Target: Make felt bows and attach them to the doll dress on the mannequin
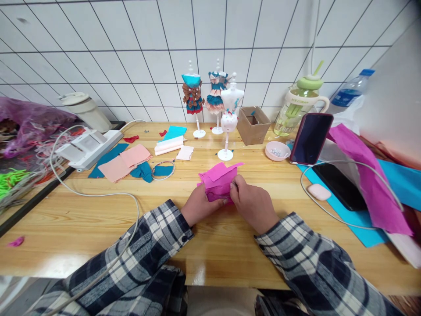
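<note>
A folded piece of bright pink crepe paper [219,176] is held between my two hands, just above the table's middle. My left hand [202,205] is closed on its lower left part, thumb lying across the front. My right hand [252,202] pinches its right edge between thumb and bent fingers. Beyond the paper stands a small white dress-form stand [232,98], with some white material and tiny red and blue bits at its waist. Behind it are two more dress forms, one in a brown, teal and red outfit [192,94], the other in a ruffled teal and peach dress [216,93].
Peach paper pieces [125,163], teal scraps and a ring lie left. A power strip [90,149] trails a cable across the table. A cardboard box [254,126], a pink bowl [278,151], a propped phone [311,139] and a drink bottle [301,103] stand right.
</note>
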The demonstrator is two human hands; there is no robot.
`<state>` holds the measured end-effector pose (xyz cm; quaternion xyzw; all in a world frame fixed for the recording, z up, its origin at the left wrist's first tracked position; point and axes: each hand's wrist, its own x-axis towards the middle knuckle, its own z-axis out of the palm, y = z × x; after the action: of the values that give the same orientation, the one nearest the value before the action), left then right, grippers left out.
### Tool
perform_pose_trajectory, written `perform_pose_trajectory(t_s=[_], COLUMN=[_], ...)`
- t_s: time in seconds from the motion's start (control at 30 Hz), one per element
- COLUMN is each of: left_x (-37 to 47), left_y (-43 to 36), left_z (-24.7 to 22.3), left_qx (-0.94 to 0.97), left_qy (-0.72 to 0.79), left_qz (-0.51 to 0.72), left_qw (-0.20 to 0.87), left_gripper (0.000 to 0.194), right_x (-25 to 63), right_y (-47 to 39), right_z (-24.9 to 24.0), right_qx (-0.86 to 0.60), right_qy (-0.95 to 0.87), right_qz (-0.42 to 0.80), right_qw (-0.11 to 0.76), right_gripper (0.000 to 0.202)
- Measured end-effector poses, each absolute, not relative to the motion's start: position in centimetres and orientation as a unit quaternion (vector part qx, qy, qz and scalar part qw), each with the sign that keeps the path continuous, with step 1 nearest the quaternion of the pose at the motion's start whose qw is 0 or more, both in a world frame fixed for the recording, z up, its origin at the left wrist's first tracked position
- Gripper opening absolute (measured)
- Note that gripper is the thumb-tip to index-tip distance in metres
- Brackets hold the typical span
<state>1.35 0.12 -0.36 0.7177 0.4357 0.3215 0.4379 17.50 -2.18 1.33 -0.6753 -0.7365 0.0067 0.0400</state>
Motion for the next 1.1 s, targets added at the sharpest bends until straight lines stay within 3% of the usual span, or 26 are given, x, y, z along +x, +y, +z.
perform_pose_trajectory(t_s=[1.1], left_x=[1.69], left_y=[0.07], left_z=[-0.73], left_qx=[0.731], left_qy=[0.427], left_qz=[0.303], left_qw=[0.438], left_gripper=[0.046], right_x=[17.02], right_y=[-2.3], right_z=[1.15], right_qx=[-0.657], right_qy=[-0.751], right_qz=[-0.002], right_qw=[0.06], right_gripper=[0.023])
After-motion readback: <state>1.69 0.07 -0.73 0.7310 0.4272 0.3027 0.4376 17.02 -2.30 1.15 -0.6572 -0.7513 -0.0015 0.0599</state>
